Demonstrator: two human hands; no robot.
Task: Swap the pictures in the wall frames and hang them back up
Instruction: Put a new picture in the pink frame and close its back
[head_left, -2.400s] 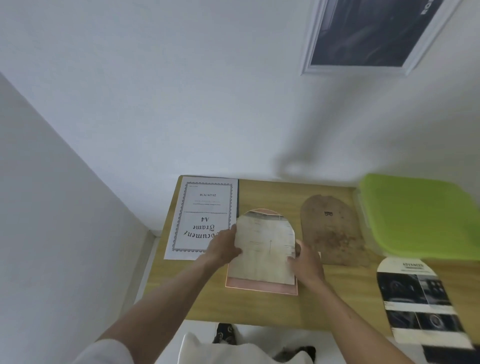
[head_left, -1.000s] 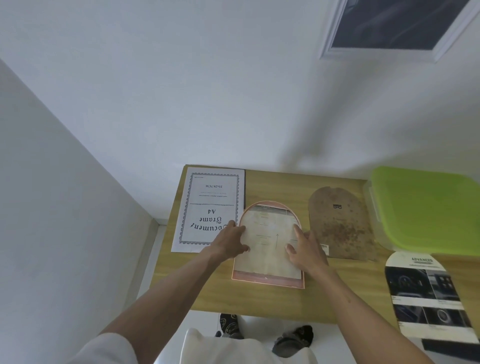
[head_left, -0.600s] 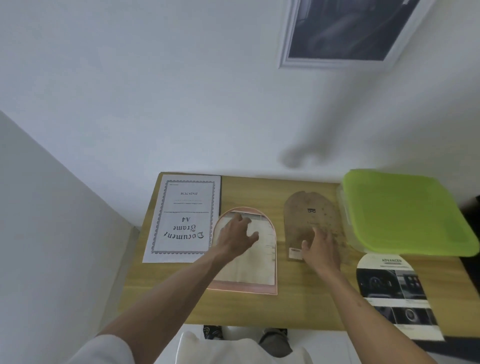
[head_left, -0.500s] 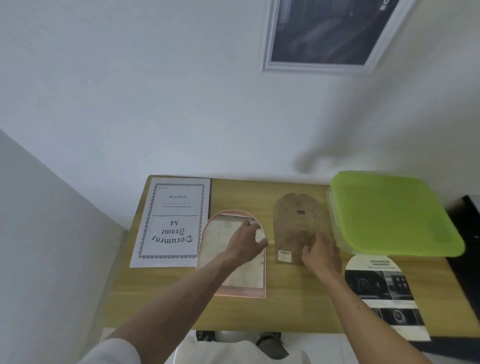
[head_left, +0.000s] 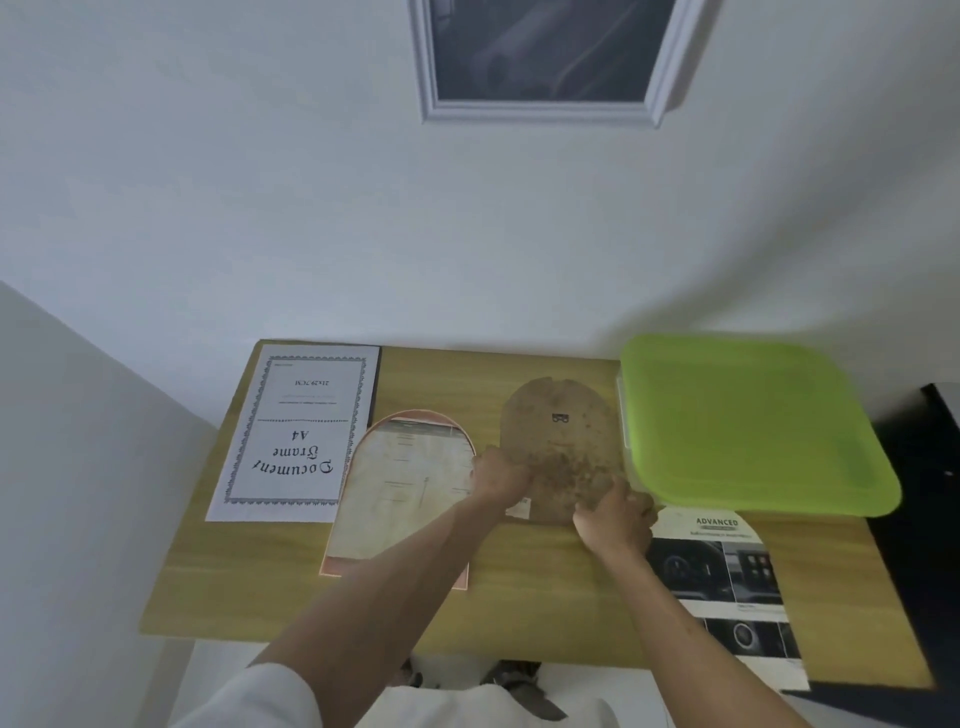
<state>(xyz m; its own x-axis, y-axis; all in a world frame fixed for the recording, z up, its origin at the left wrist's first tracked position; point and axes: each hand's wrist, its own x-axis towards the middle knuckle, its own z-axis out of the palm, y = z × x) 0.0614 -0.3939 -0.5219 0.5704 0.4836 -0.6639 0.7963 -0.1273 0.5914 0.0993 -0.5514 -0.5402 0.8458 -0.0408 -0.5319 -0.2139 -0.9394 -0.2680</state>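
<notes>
Wooden desk (head_left: 545, 618) pushed against a white wall, and high on that wall hangs a white-framed dark picture (head_left: 540, 57), only its lower part in shot. Along the desk's right half sits a big lime-green lidded box (head_left: 748, 421), its far edge at the back of the desk and its right side reaching over the desk's right edge. At the back left corner lies the A4 document sheet (head_left: 298, 436), flat, print upside down to the viewer. Just right of it, toward the front, the arched pink frame (head_left: 400, 493) lies flat with a pale yellowed print inside it. At the front right corner, an arch-cut car print (head_left: 727, 587) with "ADVANCED" at its top, its head tucked at the green box's near edge. Centre of the desk, between frame and box: the arched brown backing board (head_left: 558, 441), speckled, and both hands are on it. Left hand (head_left: 501, 475) curls its grip on the board's lower left edge; right hand (head_left: 613, 514) grips the lower right corner, fingers bent over the board. Whether the board is off the desk I cannot tell.
</notes>
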